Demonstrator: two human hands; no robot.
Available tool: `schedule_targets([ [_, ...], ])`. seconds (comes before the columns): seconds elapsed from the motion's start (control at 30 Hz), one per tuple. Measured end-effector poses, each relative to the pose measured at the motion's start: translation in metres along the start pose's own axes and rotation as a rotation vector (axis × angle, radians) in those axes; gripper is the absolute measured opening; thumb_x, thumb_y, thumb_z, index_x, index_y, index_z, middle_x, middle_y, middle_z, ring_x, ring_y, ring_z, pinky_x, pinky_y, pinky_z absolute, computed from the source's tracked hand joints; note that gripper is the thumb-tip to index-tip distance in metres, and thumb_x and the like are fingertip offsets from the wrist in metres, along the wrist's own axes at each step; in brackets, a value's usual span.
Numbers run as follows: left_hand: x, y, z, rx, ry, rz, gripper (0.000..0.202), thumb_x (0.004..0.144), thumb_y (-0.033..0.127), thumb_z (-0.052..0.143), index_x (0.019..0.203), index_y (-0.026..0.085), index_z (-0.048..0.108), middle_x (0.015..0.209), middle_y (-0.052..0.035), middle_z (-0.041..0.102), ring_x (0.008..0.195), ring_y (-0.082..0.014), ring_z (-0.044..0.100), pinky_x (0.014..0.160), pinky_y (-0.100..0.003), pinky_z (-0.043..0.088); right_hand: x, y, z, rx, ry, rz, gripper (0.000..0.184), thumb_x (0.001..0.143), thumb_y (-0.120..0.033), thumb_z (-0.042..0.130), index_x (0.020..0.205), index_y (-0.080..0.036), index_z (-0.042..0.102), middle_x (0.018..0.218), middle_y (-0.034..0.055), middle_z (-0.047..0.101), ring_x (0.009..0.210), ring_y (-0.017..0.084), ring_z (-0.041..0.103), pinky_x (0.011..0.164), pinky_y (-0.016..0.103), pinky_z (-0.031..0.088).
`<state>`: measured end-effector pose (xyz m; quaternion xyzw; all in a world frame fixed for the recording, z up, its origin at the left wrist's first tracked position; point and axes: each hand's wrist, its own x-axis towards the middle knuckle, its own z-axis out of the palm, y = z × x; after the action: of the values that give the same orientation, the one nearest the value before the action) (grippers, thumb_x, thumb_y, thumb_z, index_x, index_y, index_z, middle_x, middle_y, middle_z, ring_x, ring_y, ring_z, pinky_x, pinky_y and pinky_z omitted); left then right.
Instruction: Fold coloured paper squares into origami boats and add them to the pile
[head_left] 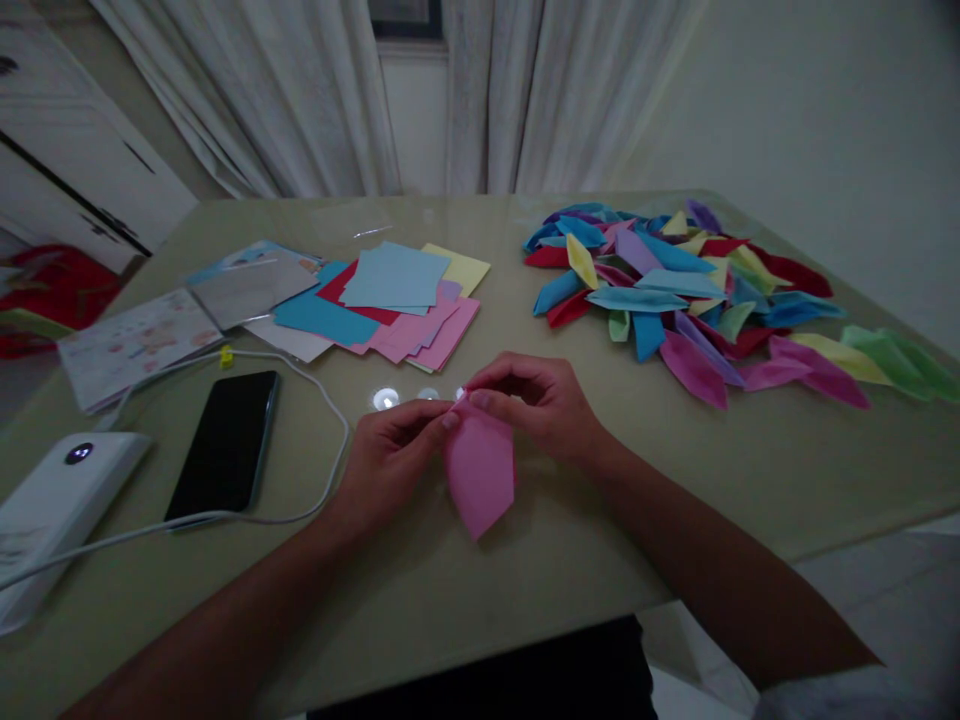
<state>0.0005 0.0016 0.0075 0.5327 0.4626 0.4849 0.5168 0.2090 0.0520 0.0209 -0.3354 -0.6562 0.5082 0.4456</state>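
Note:
A pink folded paper hangs between my two hands, above the near middle of the table. My left hand pinches its upper left corner between thumb and fingers. At the upper edge, my right hand grips the same paper, thumb on the near side and fingers curled behind. The paper's lower end comes to a point directed toward me. Its far side and the fingertips behind it are hidden.
Loose coloured sheets lie beyond my hands. A heap of folded paper pieces covers the table's right back. At left are printed packets, a black phone, a white power bank and a looping white cable.

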Motion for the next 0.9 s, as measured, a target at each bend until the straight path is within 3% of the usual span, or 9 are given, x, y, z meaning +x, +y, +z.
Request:
schedule_targets([
  [0.9,-0.0023,-0.0063,0.0012,0.016,-0.001,0.076,0.017,0.097,0.038,0.080,0.100,0.023,0.088,0.090,-0.0050,0.084,0.077,-0.0177,0.074,0.066,-0.025,0.059,-0.0021,-0.0006,0.0010,-0.016,0.011,-0.026,0.017,0.089,-0.036,0.086,0.094,-0.020,0.082,0.088,0.0044,0.075,0.075,0.016,0.065,0.067,0.030,0.052],
])
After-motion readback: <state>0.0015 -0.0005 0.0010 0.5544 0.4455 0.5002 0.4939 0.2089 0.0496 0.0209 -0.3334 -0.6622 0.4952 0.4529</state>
